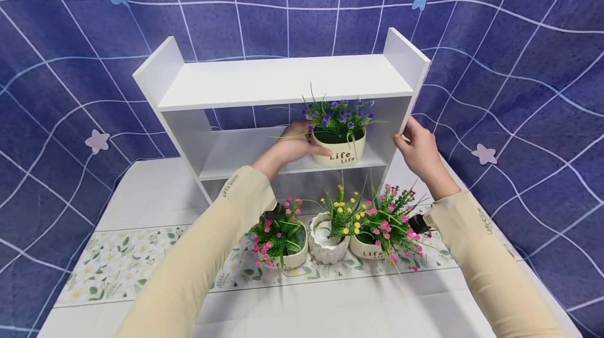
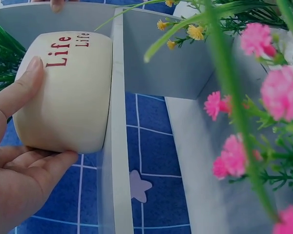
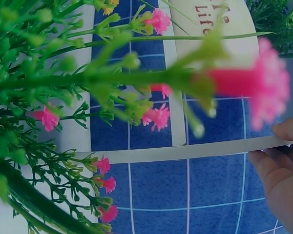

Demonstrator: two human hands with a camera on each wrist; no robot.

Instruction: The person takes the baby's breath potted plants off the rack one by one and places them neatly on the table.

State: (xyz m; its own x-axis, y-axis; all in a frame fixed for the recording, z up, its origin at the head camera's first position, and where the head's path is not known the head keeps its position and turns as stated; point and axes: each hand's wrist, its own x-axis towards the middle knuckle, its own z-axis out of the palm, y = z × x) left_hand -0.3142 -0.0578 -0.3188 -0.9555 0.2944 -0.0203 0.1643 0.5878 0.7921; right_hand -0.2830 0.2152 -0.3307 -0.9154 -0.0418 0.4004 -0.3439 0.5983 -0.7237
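A cream oval flowerpot [image 1: 341, 150] lettered "Life", with purple flowers [image 1: 342, 115], stands on the middle board of a white shelf unit [image 1: 288, 80], toward its right side. My left hand [image 1: 293, 145] grips the pot's left end, thumb across the front and the other fingers round the side and back, as the left wrist view shows on the flowerpot [image 2: 68, 97]. With my right hand [image 1: 419, 149] I pinch the edge of the shelf's right side panel [image 3: 224, 148], thumb on one face and fingers on the other.
Before the shelf stand a pot with pink flowers [image 1: 292, 254], a white ridged pot with yellow flowers [image 1: 329, 249] and another pink-flowered pot [image 1: 368, 249]. They sit below my forearms on a white table with a floral strip [image 1: 122, 264]. A blue gridded curtain [image 1: 264, 29] hangs behind.
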